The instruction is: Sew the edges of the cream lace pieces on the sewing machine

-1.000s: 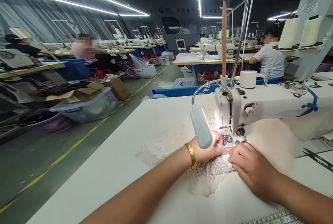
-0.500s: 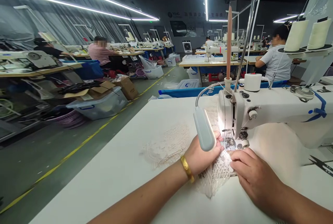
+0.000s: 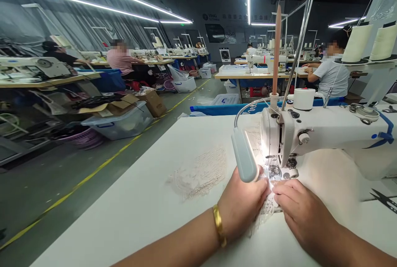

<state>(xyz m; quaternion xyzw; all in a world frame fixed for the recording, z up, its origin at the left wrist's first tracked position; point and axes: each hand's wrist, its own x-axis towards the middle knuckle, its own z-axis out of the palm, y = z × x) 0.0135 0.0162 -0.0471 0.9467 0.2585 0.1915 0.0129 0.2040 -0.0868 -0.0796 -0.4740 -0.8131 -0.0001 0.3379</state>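
Note:
A strip of white lace point(image 3: 267, 208) runs under the presser foot point(image 3: 274, 171) of a white sewing machine point(image 3: 328, 128). My left hand point(image 3: 243, 200), with a gold bracelet on the wrist, grips the lace just left of the foot. Its fingertips are partly hidden behind the grey lamp head point(image 3: 245, 157). On the other side, my right hand point(image 3: 300, 205) pinches the lace edge close in front of the foot, its fingers bent together. Between the two hands the lace hangs down toward me on the white table point(image 3: 149, 167).
Another lace piece point(image 3: 201, 171) lies flat on the table at left. Black scissors point(image 3: 384, 200) rest at the right edge. Thread cones point(image 3: 356, 43) stand above the machine. Past an aisle are plastic bins point(image 3: 120, 122), and people sit at other machines.
My left hand has rolled over and come closer to the right one, covering more of the lace. The lace between them looks bunched narrower. My right hand has barely moved.

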